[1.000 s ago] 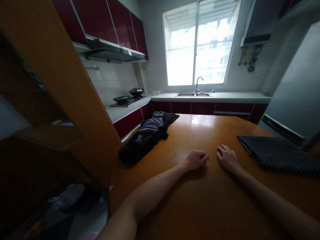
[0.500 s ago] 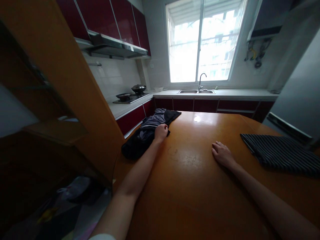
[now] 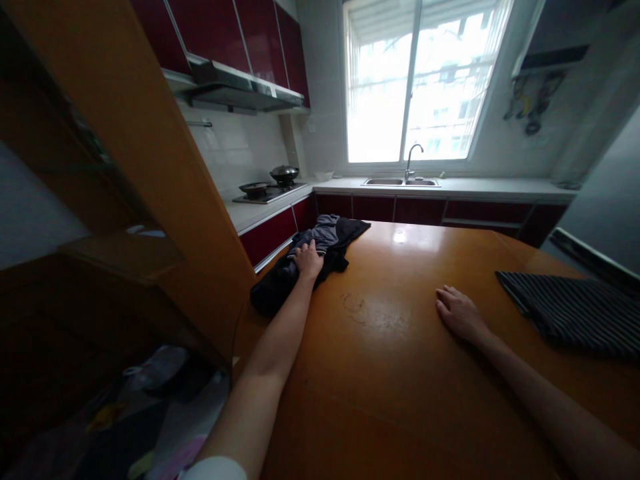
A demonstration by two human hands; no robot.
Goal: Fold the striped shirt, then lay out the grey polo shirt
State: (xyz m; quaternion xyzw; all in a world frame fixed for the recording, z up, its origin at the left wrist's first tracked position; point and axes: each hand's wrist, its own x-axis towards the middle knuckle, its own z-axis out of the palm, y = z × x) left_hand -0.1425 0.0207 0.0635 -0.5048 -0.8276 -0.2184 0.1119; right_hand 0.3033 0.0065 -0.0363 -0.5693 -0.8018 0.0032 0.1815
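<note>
A crumpled dark garment [image 3: 280,287] with a grey part lies at the left edge of the orange-brown table [image 3: 400,373]. My left hand [image 3: 309,257] is stretched out onto it, fingers closed on the cloth. My right hand [image 3: 457,312] lies flat on the table top with its fingers spread and nothing in it. To its right a folded black-and-white striped cloth [image 3: 575,312] rests near the table's right edge.
A tall wooden cabinet side [image 3: 150,167] stands close on the left. Beyond the table run a counter with a gas stove and pans [image 3: 267,189] and a sink with tap [image 3: 403,180] under the window. A grey fridge [image 3: 607,207] is at the right.
My left hand moved from the table's middle out to the dark garment and closed on it. My right hand stayed flat on the table. The view shifted slightly left.
</note>
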